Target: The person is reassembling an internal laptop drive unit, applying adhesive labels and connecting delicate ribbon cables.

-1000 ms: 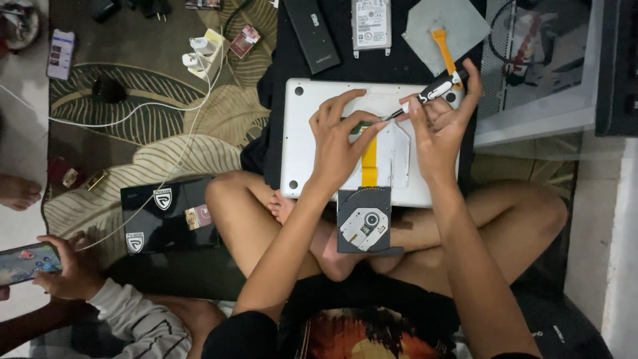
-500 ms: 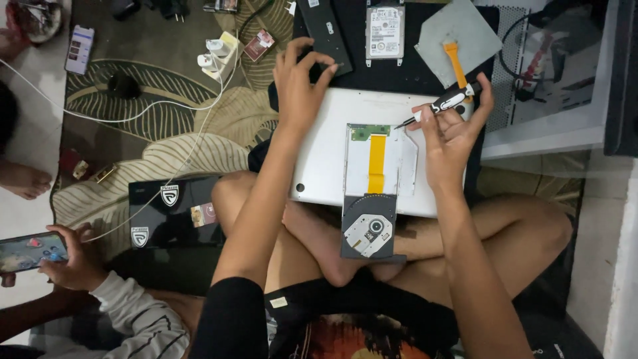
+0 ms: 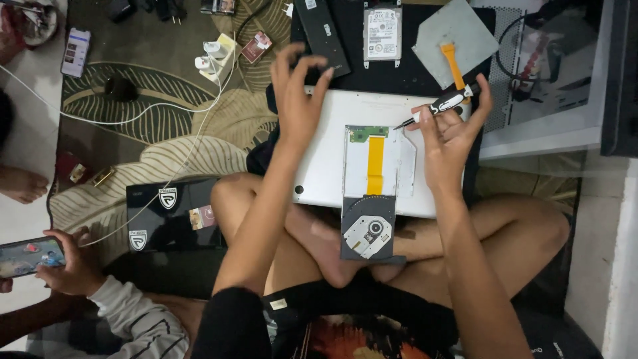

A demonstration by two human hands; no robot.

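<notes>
A white laptop (image 3: 325, 166) lies upside down across my crossed legs. Its optical drive (image 3: 367, 229) is slid partly out toward me, showing a yellow ribbon strip (image 3: 376, 166) and a small green board. My right hand (image 3: 446, 136) holds a black and white screwdriver (image 3: 444, 103) over the laptop's far right corner, tip pointing left. My left hand (image 3: 297, 100) reaches past the laptop's far edge, fingers spread, beside a long black battery (image 3: 325, 33). I cannot tell whether it touches anything.
A bare hard drive (image 3: 381, 33) and a grey pad with an orange tool (image 3: 454, 40) lie beyond the laptop. A black laptop (image 3: 174, 213), a white power strip (image 3: 214, 56), cables and a phone (image 3: 75, 52) sit left. Another person's hands hold a phone (image 3: 30, 256).
My left hand left the drive bay and reached out beyond the laptop's far edge. The drive and my right hand with the screwdriver stayed about where they were.
</notes>
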